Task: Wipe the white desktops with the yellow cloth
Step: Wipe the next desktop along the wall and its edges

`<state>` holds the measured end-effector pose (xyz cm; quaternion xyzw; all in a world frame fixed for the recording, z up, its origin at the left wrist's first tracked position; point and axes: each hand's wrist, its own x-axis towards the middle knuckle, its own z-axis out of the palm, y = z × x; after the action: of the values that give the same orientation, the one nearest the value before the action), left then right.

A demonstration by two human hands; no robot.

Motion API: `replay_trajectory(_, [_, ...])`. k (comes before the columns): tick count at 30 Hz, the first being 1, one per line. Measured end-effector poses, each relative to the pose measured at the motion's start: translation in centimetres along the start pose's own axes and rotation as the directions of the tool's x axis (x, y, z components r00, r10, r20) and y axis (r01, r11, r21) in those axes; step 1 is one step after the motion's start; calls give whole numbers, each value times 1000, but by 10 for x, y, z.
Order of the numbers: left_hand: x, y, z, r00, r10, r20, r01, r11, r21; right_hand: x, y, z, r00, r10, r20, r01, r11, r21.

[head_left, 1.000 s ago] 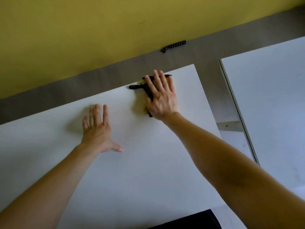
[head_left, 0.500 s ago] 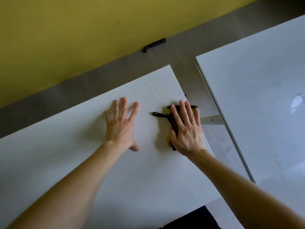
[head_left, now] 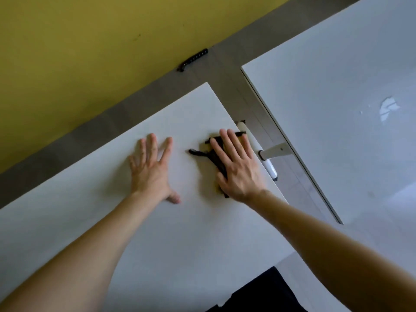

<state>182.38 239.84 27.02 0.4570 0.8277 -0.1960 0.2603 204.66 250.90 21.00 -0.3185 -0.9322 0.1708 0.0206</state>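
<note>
Cloth (head_left: 215, 157) (mostly hidden) pressed under the flat right hand (head_left: 238, 172); left hand (head_left: 150, 174) lies spread on the bench (head_left: 202, 233).

Yellow wall (head_left: 90, 52), grey floor (head_left: 229, 82) below it, black ridged strip (head_left: 193, 60) at their junction

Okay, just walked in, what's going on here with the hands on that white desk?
A person is wiping the near white desktop. The right hand presses flat, fingers straight, on the cloth, which shows dark edging with a little yellow peeking out from under the palm. It sits close to the desktop's right edge. The left hand rests flat on the surface beside it, holding nothing. A second white desktop stands to the right across a gap, with neither hand on it.
</note>
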Motion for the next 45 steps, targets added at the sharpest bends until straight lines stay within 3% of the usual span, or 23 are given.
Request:
replay_trajectory(4, [-1,1,1,1000,14,-14,-14,1000,2,-79,1,-1,995,-61,82,60,998,14])
replay_trajectory(7, [-1,0,-1,999,19,-27,-19,1000,8,-3,-1,0,998,-51,46,51,999,-9])
replay_trajectory(11, [1,-3,1,999,24,-40,-25,1000,-14,141,-13,-5,995,95,23,-93,993,-77])
replay_trajectory(13, [2,-4,2,999,27,-36,-27,999,-18,163,-18,-4,993,119,-5,-119,989,-90])
replay_trajectory(16, [2,-4,2,999,33,-31,-33,999,-2,121,-13,3,992,103,-79,-108,992,-62])
replay_trajectory(20, [-2,-4,0,1000,22,-4,-22,1000,-3,-30,-7,9,963,249,-99,-251,968,-8])
replay_trajectory(24, [-7,-9,3,998,65,6,-65,998,-10,-148,-10,9,931,363,-28,-364,931,-36])
replay_trajectory(29, [-31,-47,23,982,164,-93,-172,981,-91,-111,-26,12,886,464,0,-462,882,-96])
replay_trajectory(35, [-83,-141,68,990,-31,-135,-4,969,-247,68,-120,28,973,230,13,-227,969,-94])
replay_trajectory(38, [-114,-195,93,981,-183,-66,163,958,-236,48,-223,67,996,-61,70,66,996,-65])
replay_trajectory(40, [-128,-219,107,972,-232,-32,220,952,-215,14,-275,89,940,-289,180,304,951,-60])
replay_trajectory(43, [-134,-231,122,973,-230,3,227,959,-169,0,-271,95,871,-439,220,458,888,-45])
replay_trajectory(45, [-135,-225,124,970,-243,2,240,954,-179,11,-224,79,906,-382,180,396,917,-50])
